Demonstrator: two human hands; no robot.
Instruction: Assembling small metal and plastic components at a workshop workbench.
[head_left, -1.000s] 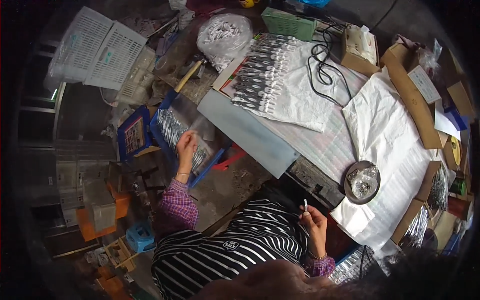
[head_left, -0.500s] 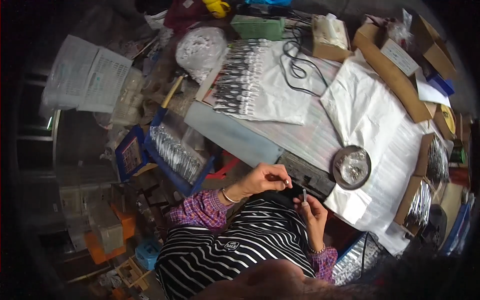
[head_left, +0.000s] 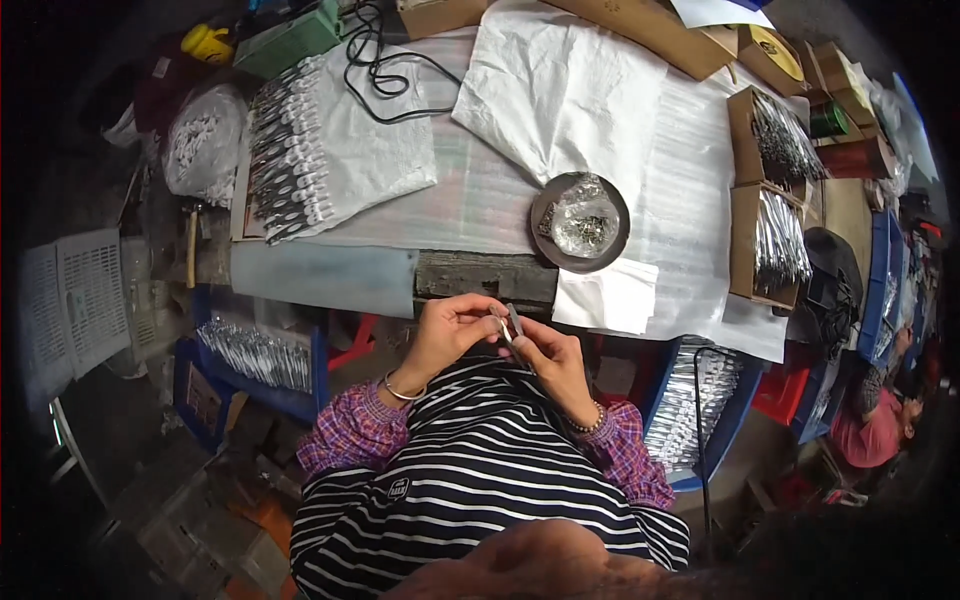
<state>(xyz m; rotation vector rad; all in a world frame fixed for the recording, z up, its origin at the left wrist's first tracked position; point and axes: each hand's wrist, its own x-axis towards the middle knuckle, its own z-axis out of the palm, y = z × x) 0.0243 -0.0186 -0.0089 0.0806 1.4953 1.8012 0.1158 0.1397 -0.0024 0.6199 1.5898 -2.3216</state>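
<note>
Both hands are close together in front of my striped apron, just off the table's near edge. A slim grey and whitish piece (head_left: 513, 322) is held in my right hand (head_left: 560, 368), between thumb and fingers, pointing away from me. At its side, the fingertips of my left hand (head_left: 452, 332) are pinched together; whatever they grip is too small to make out. Beyond the hands on the table stands a dark round bowl (head_left: 623, 228). Inside the bowl is a clear plastic bag (head_left: 583, 218) of small shiny metal parts.
Rows of slender black-and-white pieces (head_left: 290, 150) lie on white sheeting at left. A black cable (head_left: 385, 85) coils behind. Cartons of silver strips (head_left: 778, 240) stand at right. Blue trays (head_left: 318, 360) of silver parts flank my lap. A person in pink (head_left: 868, 432) is far right.
My view has swung to the right, so the table contents appear farther left. My hands have come together, the left fingertips now meeting the slim piece in my right hand.
</note>
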